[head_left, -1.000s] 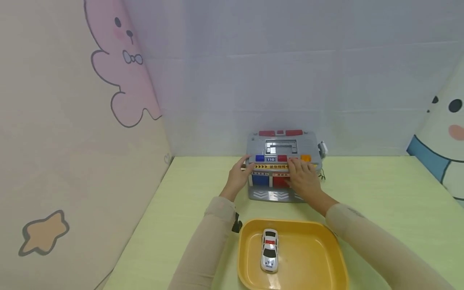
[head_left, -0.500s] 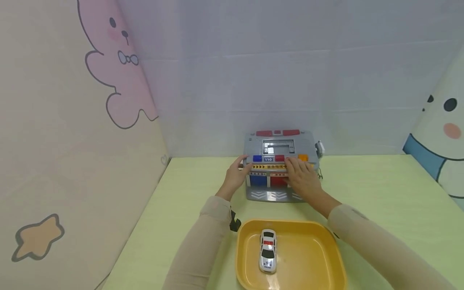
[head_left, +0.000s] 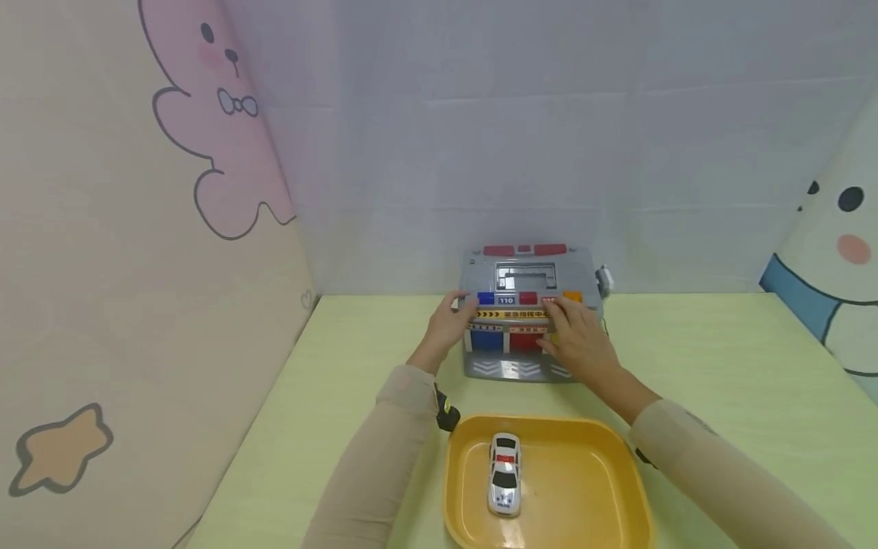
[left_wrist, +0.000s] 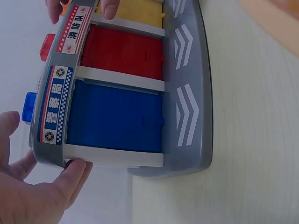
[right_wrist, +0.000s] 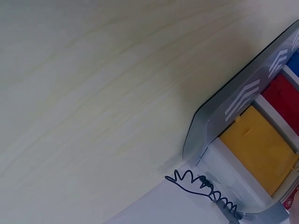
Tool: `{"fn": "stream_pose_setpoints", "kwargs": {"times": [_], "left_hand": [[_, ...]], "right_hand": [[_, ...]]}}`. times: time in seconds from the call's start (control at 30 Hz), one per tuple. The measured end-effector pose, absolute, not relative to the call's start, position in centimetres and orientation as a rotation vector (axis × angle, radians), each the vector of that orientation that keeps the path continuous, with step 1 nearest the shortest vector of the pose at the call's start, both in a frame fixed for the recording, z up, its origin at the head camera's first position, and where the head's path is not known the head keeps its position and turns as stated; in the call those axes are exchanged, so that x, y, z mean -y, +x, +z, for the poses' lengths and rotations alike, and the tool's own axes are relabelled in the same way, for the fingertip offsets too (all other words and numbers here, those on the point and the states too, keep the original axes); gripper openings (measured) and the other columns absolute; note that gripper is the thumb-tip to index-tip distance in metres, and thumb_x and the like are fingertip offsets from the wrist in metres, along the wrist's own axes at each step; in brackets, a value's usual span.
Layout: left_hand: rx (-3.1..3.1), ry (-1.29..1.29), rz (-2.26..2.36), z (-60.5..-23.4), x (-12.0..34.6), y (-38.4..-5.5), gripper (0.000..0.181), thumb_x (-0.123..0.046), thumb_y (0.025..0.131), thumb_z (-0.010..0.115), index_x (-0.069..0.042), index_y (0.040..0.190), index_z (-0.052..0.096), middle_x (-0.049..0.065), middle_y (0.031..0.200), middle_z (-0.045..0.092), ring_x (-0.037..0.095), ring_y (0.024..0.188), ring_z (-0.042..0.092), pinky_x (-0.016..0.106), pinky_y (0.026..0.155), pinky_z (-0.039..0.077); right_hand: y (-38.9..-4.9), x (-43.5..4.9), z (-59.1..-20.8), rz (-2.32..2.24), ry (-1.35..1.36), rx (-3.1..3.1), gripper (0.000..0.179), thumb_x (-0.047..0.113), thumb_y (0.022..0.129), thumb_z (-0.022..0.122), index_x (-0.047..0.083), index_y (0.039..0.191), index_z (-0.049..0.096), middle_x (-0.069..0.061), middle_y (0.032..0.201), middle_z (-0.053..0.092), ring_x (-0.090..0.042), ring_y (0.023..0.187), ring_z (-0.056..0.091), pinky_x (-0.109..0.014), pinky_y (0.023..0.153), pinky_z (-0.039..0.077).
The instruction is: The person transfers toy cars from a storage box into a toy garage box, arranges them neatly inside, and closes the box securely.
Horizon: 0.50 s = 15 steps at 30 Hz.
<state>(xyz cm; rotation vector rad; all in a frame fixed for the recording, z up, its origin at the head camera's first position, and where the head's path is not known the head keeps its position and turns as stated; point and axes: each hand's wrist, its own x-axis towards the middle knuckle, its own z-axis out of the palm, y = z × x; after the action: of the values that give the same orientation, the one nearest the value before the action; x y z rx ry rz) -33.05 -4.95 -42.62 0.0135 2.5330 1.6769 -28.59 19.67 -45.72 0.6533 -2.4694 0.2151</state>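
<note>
A grey toy garage (head_left: 521, 371) with blue, red and yellow doors and coloured roof lights stands against the back wall. My left hand (head_left: 442, 328) holds its left end; in the left wrist view, the fingers of the left hand (left_wrist: 37, 191) reach round the roof's corner beside the blue door (left_wrist: 114, 116). My right hand (head_left: 581, 341) spans the roof's front edge, fingertips on top by the roof lights and thumb lower, in front of the yellow door (right_wrist: 261, 149). A white toy police car (head_left: 504, 476) lies in the yellow tray (head_left: 597, 432) near me.
A dark coiled cord (right_wrist: 191, 182) hangs at the garage's right end, by a small handset (head_left: 604, 280). The pale green table (head_left: 713, 366) meets the back wall (head_left: 384, 191) behind the garage. The tray sits between my forearms.
My right hand has shifted slightly right along the roof, its fingers lifting, and more of the roof labels and yellow door shows. My left hand stays at the garage's left end.
</note>
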Motion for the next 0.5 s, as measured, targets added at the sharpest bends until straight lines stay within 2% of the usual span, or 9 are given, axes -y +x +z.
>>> {"fn": "stream_pose_setpoints", "kwargs": {"times": [0.13,0.23,0.37,0.5], "left_hand": [[-2.541,-0.006,1.663,-42.4,4.8,-33.1,0.052,-0.049,0.098,0.05,-0.017,0.139,0.047,0.014,0.122,0.057,0.031,0.111,0.055,0.048,0.091,0.047],[-2.559,-0.019,1.652,-42.2,4.7,-33.1,0.052,-0.049,0.098,0.05,-0.016,0.139,0.047,0.016,0.127,0.056,0.033,0.115,0.053,0.049,0.094,0.046],[-2.583,-0.031,1.637,-42.2,4.4,-33.3,0.052,-0.049,0.098,0.05,-0.014,0.138,0.048,0.017,0.134,0.053,0.036,0.122,0.05,0.05,0.098,0.043],[-2.584,-0.057,1.649,-42.1,4.3,-33.5,0.052,-0.048,0.098,0.051,-0.013,0.136,0.049,0.019,0.134,0.052,0.037,0.122,0.05,0.05,0.098,0.043]], "right_hand": [[-28.7,-20.2,-45.6,0.294,0.665,2.393,0.078,0.024,0.073,0.088,-0.009,0.13,0.046,-0.027,0.123,0.046,-0.042,0.105,0.047,-0.054,0.091,0.043],[-28.8,-20.7,-45.7,0.346,0.651,2.347,0.081,0.024,0.07,0.09,-0.009,0.13,0.047,-0.027,0.119,0.047,-0.042,0.102,0.047,-0.055,0.086,0.043],[-28.8,-21.1,-45.7,0.415,0.584,2.366,0.084,0.025,0.068,0.091,-0.007,0.131,0.046,-0.028,0.121,0.046,-0.043,0.104,0.046,-0.058,0.089,0.04],[-28.5,-21.4,-45.6,0.464,0.497,2.433,0.084,0.029,0.069,0.09,-0.003,0.132,0.046,-0.027,0.125,0.045,-0.044,0.107,0.044,-0.059,0.094,0.037]]}}
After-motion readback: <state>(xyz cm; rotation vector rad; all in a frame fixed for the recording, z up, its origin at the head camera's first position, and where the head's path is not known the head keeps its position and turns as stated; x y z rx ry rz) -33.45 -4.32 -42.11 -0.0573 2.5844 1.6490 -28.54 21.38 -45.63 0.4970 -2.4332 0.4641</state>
